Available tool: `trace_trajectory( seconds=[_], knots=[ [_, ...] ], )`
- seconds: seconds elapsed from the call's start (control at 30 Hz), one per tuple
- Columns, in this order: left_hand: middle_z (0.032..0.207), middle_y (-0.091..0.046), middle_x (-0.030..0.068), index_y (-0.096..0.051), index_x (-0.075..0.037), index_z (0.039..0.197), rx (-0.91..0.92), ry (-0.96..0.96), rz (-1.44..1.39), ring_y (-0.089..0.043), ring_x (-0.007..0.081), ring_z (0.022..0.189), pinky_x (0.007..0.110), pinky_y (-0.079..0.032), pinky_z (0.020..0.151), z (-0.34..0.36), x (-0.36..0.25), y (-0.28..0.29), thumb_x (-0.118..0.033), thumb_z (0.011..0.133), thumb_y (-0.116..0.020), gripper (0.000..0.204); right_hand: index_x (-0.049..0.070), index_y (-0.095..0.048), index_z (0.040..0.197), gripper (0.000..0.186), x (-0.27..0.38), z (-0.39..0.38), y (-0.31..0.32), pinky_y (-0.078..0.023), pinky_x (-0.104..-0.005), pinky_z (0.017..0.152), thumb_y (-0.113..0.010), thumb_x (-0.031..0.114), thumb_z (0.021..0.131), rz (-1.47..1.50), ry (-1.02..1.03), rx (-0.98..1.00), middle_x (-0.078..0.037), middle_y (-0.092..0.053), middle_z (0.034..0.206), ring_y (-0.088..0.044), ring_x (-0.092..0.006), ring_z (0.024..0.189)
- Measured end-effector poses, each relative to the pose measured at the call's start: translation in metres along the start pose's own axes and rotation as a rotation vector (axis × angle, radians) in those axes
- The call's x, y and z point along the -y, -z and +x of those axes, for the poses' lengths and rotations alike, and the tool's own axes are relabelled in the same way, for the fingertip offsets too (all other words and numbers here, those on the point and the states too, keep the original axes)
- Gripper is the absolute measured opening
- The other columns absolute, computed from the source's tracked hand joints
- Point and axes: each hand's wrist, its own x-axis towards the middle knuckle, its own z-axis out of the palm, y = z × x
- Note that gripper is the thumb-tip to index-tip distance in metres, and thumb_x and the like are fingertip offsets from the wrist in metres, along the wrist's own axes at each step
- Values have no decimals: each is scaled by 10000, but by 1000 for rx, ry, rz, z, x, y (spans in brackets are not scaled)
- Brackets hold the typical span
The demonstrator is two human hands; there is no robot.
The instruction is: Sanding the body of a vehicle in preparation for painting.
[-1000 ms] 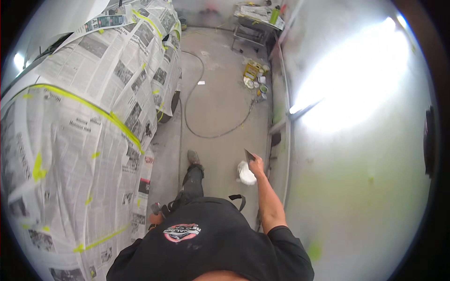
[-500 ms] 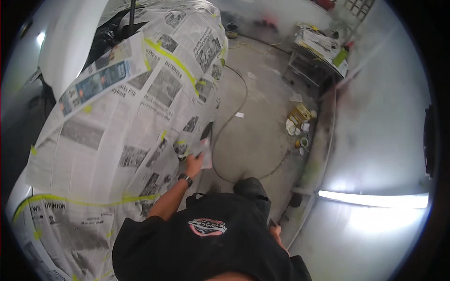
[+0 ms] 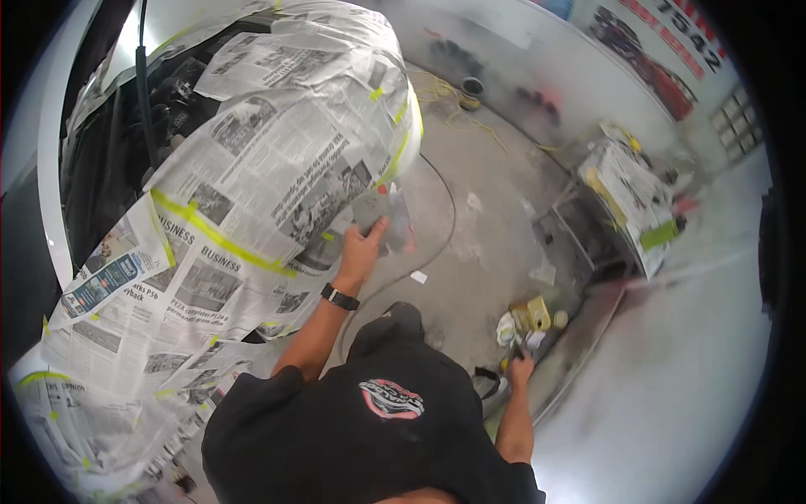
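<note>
At left stands a newspaper-masked car [image 3: 252,189]; beside its papered side the left hand [image 3: 363,252] pinches a thin greyish sheet [image 3: 395,212], pointing forward, long axis unclear; at right, above the floor [image 3: 495,252], the right hand [image 3: 520,368] grips a small dark tool [image 3: 518,352], long axis running forward.

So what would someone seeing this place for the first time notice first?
Probably the newspaper covering over much of the vehicle on the left, crossed by bright yellow tape. Next, perhaps, the left hand near the middle, holding a thin, flat sheet close to that covering. The car poster at the upper right may also catch the eye.
</note>
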Motion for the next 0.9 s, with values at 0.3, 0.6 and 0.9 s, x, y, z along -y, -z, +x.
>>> trace_trajectory(
  seconds=[0.3,0.6,0.9],
  knots=[
    [952,-685,19,-673,28,1060,-111,-174,-126,-588,78,828,260,-480,755,158,-73,-73,-207,954,-656,259,-26,-635,1219,415,265,311,29,-449,-302,954,-488,-12,831,529,293,104,-189,-686,1060,-645,-229,1019],
    [1192,-641,104,-572,18,1245,-365,-248,-595,-626,195,1061,344,-501,910,357,-98,-148,-148,960,-624,334,-2,-628,1249,411,302,463,22,-451,-308,921,-481,-18,866,359,241,131,-170,-657,1143,-618,-230,1026],
    [1220,-615,94,-541,56,1256,-723,-447,-530,-586,215,1099,359,-445,972,444,-120,-128,-242,974,-610,416,-22,-626,1240,370,410,640,-34,-461,-277,906,-495,-15,894,447,361,263,-128,-677,1137,-623,-180,1015]
  ],
)
